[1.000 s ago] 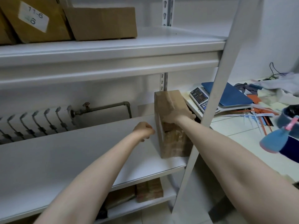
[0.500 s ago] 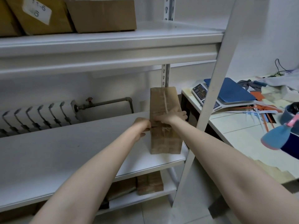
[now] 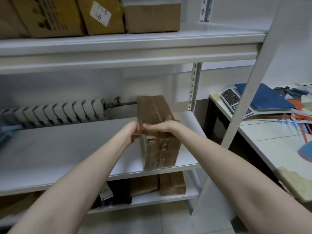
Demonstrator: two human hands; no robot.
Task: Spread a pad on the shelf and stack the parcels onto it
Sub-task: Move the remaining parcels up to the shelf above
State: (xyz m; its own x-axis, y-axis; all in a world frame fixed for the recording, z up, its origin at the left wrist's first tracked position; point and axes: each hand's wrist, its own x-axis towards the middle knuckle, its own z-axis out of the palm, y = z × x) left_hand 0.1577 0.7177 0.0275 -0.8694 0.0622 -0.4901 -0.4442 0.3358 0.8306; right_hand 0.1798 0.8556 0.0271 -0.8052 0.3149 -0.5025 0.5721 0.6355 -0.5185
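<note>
A brown taped parcel stands on edge at the right end of the white middle shelf. My right hand grips it over its top, fingers wrapped round the far side. On the parcel's left face my left hand presses, fingers curled at its upper left edge. A white sheet, possibly the pad, seems to lie over the shelf surface and curls up at the right end behind the parcel.
Several cardboard boxes fill the top shelf. More brown parcels and dark items lie on the bottom shelf. A radiator runs behind the shelf. To the right, a table holds a scale and a blue folder.
The parcel has shifted left along the shelf and turned slightly. My left hand has come from beside it to touch its left face, joining the right hand.
</note>
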